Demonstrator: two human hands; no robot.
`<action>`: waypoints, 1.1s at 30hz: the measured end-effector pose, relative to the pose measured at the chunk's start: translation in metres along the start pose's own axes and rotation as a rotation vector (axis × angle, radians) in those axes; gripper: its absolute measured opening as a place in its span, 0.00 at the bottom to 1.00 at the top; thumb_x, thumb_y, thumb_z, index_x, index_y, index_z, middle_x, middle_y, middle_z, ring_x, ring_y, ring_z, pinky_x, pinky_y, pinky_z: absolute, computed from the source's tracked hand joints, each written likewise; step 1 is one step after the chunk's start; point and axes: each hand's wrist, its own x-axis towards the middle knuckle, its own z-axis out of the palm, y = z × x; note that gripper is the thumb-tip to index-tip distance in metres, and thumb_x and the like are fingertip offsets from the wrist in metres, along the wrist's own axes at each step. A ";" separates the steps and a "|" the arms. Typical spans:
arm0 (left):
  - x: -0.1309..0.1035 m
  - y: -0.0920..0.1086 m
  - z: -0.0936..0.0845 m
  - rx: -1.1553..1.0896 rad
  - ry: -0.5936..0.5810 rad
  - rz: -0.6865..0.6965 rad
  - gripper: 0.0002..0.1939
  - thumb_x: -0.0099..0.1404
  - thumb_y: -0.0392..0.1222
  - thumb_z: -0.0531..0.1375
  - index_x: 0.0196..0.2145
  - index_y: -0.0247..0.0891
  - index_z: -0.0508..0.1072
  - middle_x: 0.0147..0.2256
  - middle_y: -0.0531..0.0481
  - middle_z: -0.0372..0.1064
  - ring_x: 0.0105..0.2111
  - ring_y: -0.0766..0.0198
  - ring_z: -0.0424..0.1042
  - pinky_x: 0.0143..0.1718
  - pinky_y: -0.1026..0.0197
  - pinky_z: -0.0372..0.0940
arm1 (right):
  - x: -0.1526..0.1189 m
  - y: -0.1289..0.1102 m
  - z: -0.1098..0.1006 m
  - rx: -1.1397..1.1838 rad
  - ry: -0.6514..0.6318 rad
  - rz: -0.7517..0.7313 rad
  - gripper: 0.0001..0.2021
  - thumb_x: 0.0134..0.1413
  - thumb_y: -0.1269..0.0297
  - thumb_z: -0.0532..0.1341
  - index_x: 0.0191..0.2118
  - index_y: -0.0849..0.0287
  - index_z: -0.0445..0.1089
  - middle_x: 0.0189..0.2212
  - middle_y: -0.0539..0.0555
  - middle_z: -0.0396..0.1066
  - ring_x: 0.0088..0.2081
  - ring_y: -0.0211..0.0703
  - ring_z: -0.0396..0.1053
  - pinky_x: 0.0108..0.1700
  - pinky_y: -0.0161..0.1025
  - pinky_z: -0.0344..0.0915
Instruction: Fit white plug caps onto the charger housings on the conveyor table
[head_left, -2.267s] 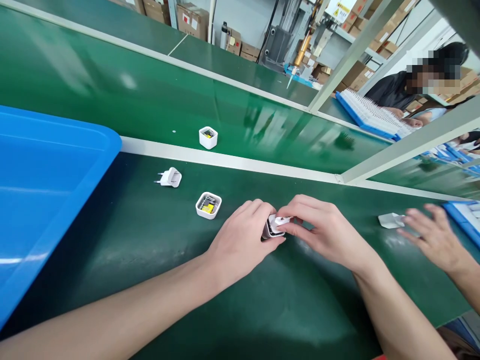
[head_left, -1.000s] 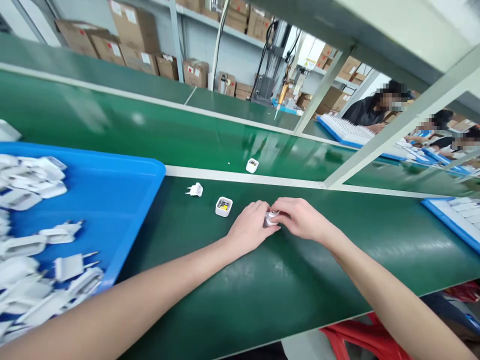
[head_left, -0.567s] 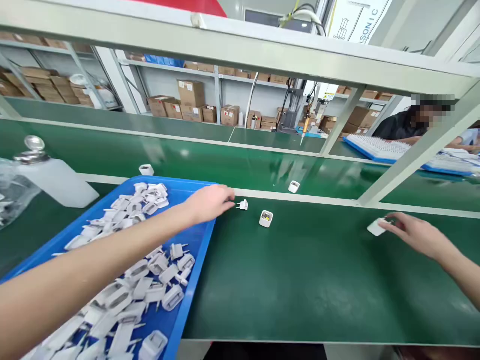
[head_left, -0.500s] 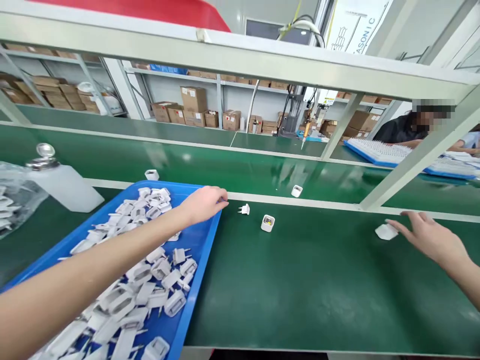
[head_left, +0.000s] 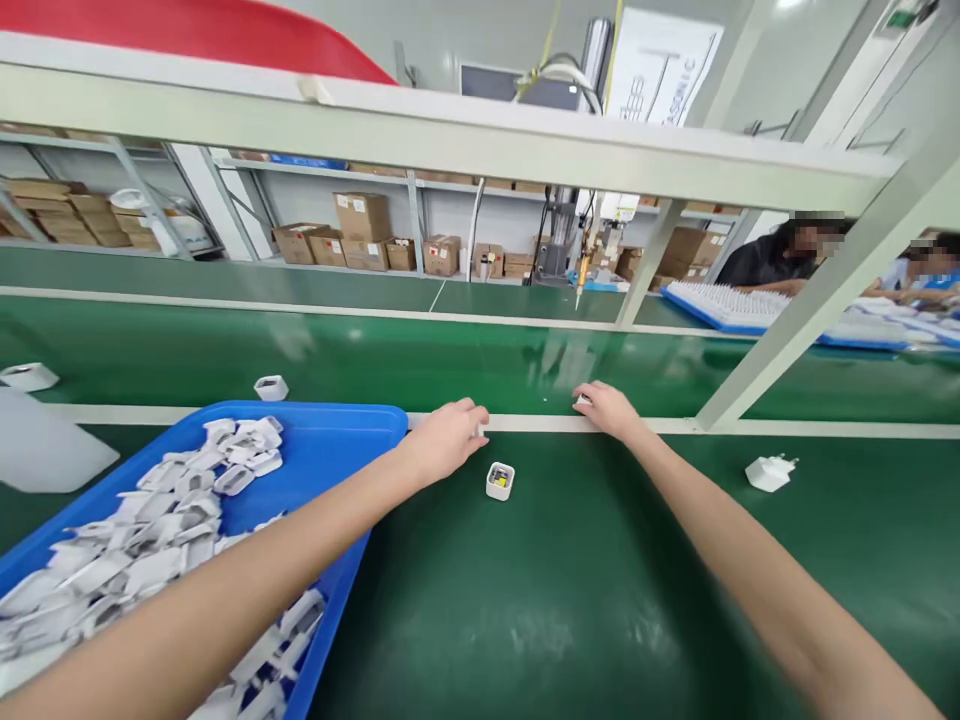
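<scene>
The left hand (head_left: pixel 448 437) is curled over a small white plug, barely seen. The right hand (head_left: pixel 609 409) covers a white shell (head_left: pixel 582 401); its grip cannot be told. An open charger case (head_left: pixel 499 480) lies between them; no writing is readable.

Both hands reach the white rail (head_left: pixel 525 424), open charger shell (head_left: pixel 499 481) between them.

The bench surface (head_left: pixel 570 600) is dark green, and the tray (head_left: pixel 337 430) is bright blue. The plug parts (head_left: pixel 157 540) inside are white (the open charger shell (head_left: pixel 499 480) shows some yellow).

Your view's bright and even, overhead glare on the green belt (head_left: pixel 525 620), wide-angle bending at edges, forearms motion-blurred, soft shadows.
</scene>
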 end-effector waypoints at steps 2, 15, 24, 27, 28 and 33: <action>-0.005 0.017 -0.005 -0.088 0.046 0.015 0.13 0.71 0.44 0.55 0.51 0.40 0.69 0.48 0.45 0.70 0.45 0.56 0.74 0.47 0.55 0.68 | -0.023 -0.005 -0.004 0.074 -0.017 -0.032 0.14 0.66 0.60 0.61 0.52 0.61 0.70 0.48 0.58 0.72 0.48 0.48 0.72 0.53 0.50 0.70; 0.023 0.128 0.058 -0.879 -0.008 -0.022 0.29 0.62 0.44 0.68 0.57 0.47 0.63 0.48 0.50 0.69 0.43 0.61 0.76 0.43 0.57 0.74 | -0.140 -0.020 -0.037 0.692 -0.054 -0.287 0.27 0.67 0.63 0.60 0.68 0.49 0.54 0.57 0.59 0.64 0.52 0.47 0.69 0.53 0.50 0.72; -0.002 0.127 0.073 -0.695 -0.014 -0.058 0.29 0.67 0.46 0.63 0.61 0.48 0.55 0.61 0.43 0.58 0.62 0.52 0.63 0.60 0.46 0.65 | -0.138 -0.028 -0.035 0.984 -0.051 -0.106 0.13 0.60 0.61 0.67 0.49 0.53 0.71 0.46 0.55 0.70 0.45 0.44 0.72 0.47 0.43 0.75; -0.008 0.125 0.085 -0.591 -0.130 -0.018 0.14 0.71 0.45 0.57 0.53 0.46 0.63 0.52 0.47 0.65 0.51 0.56 0.69 0.50 0.51 0.69 | -0.137 -0.027 -0.030 1.053 -0.133 -0.046 0.12 0.59 0.63 0.68 0.47 0.54 0.71 0.46 0.54 0.69 0.44 0.42 0.72 0.47 0.43 0.74; -0.007 0.125 0.089 -0.582 -0.163 -0.022 0.11 0.71 0.46 0.58 0.49 0.45 0.65 0.48 0.48 0.67 0.46 0.57 0.70 0.45 0.53 0.69 | -0.138 -0.027 -0.030 1.038 -0.144 -0.041 0.12 0.59 0.64 0.68 0.47 0.54 0.71 0.45 0.54 0.69 0.43 0.41 0.72 0.46 0.42 0.74; 0.001 0.128 0.105 -0.471 -0.134 -0.061 0.16 0.64 0.53 0.65 0.36 0.42 0.64 0.37 0.52 0.68 0.37 0.56 0.68 0.35 0.55 0.63 | -0.141 -0.032 -0.037 0.791 -0.105 -0.170 0.11 0.65 0.67 0.62 0.51 0.53 0.70 0.48 0.56 0.69 0.44 0.42 0.72 0.45 0.43 0.75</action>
